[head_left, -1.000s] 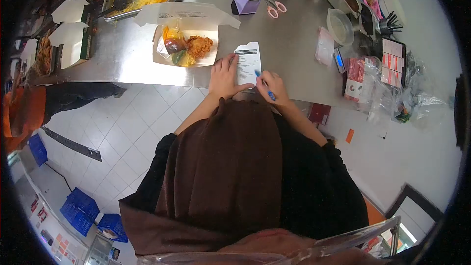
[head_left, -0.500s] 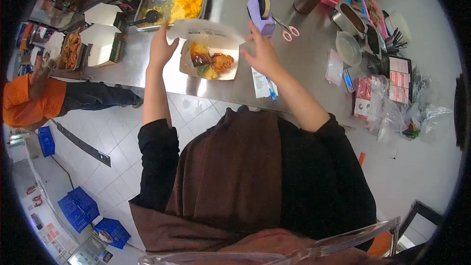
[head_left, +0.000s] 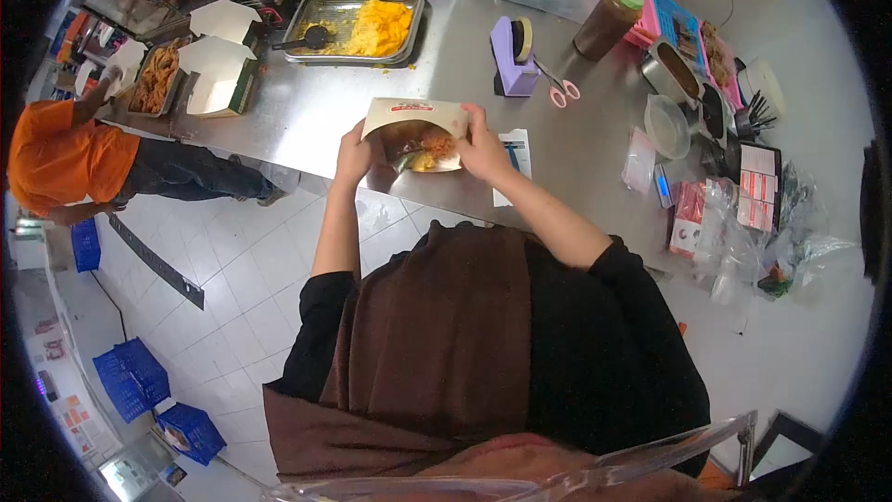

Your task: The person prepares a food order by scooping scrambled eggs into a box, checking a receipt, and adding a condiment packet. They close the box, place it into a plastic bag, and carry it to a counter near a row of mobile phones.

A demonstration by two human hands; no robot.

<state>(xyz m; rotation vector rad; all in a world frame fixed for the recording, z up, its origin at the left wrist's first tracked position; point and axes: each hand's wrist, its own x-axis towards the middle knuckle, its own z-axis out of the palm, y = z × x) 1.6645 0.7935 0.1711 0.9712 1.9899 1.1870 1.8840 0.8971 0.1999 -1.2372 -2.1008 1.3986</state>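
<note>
A paper food box (head_left: 413, 114) stands at the counter's front edge, its lid folded partly over. Fried chicken (head_left: 437, 146) and yellow and green food show through the opening. My left hand (head_left: 353, 156) grips the box's left side, and my right hand (head_left: 485, 147) holds its right side near the lid's corner. Just right of my right hand lies a white paper slip (head_left: 516, 188) with a blue pen on it. Behind, a metal tray (head_left: 415, 35) holds yellow food and a black spoon (head_left: 317, 36).
A purple tape dispenser (head_left: 514, 65), scissors (head_left: 564, 93) and a sauce bottle (head_left: 609, 22) stand behind on the right. Open boxes (head_left: 219, 79) are on the left, beside a tray of fried chicken (head_left: 156, 80). A person in orange (head_left: 74, 153) stands at far left. Plastic bags (head_left: 725, 237) lie right.
Both hands have closed on the box, and its lid has come forward over the food. The view has shifted, so the counter items appear further right.
</note>
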